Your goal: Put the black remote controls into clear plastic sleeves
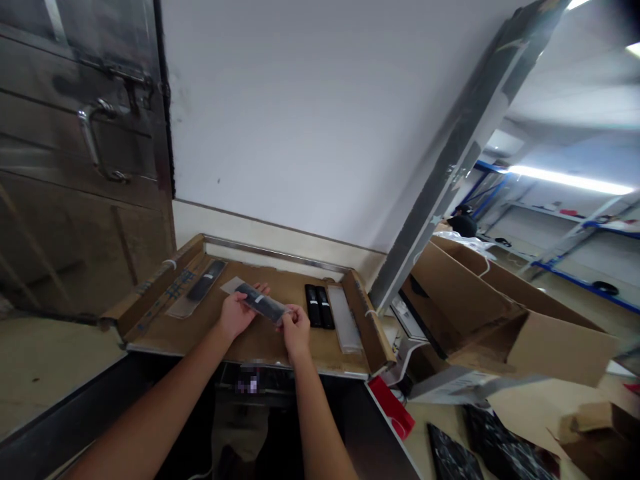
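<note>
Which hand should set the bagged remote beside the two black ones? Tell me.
Probably the right hand: it pinches the bagged remote's end nearest the two black remotes; the left hand holds the far end.

I am working over a desk (260,337) covered with flattened brown cardboard, sitting in the lower middle of the frame against the white wall. Its raised cardboard flaps are standing along the left and right edges. Toward the upper left of the desk, a black remote (206,280) is lying on a clear plastic sleeve (185,303). Right of centre, two black remotes (319,306) are lying side by side, touching each other. Just beside them, nearer the right flap, a pale clear sleeve (346,319) is lying flat. A small pale sheet (231,285) is resting near the desk's far middle.
</note>
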Action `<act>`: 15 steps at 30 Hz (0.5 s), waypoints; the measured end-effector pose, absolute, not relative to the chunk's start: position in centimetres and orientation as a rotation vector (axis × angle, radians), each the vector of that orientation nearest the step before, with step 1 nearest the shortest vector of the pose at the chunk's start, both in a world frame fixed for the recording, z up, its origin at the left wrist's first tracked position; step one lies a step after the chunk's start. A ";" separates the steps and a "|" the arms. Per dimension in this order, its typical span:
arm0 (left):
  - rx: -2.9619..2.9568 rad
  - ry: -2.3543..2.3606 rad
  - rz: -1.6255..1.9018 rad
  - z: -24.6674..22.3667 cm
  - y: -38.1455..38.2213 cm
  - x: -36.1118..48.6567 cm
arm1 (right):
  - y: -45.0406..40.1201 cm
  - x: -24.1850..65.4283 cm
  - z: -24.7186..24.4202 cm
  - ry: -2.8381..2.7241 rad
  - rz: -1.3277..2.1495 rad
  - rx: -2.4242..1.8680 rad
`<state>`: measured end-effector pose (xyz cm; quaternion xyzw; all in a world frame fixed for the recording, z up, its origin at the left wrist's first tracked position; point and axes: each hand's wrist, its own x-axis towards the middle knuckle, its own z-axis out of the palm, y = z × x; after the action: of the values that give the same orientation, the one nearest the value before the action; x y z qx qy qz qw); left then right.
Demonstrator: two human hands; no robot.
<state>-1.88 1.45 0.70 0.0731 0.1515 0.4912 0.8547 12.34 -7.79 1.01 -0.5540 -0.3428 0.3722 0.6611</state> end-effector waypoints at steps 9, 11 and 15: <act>0.119 0.340 1.071 1.2 1.3 -2.5 | -7.1 11.4 4.3 -0.941 0.812 -1.203; 0.121 0.332 1.073 1.2 1.4 -2.5 | -7.6 11.6 4.3 -0.909 0.818 -1.191; 0.114 0.320 1.062 1.4 1.3 -2.4 | -8.8 11.7 4.2 -0.888 0.857 -1.144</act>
<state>-2.40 1.26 1.35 0.0543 0.1519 0.5039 0.8486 11.69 -8.79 4.20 -0.5070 -0.3933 0.3799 0.6663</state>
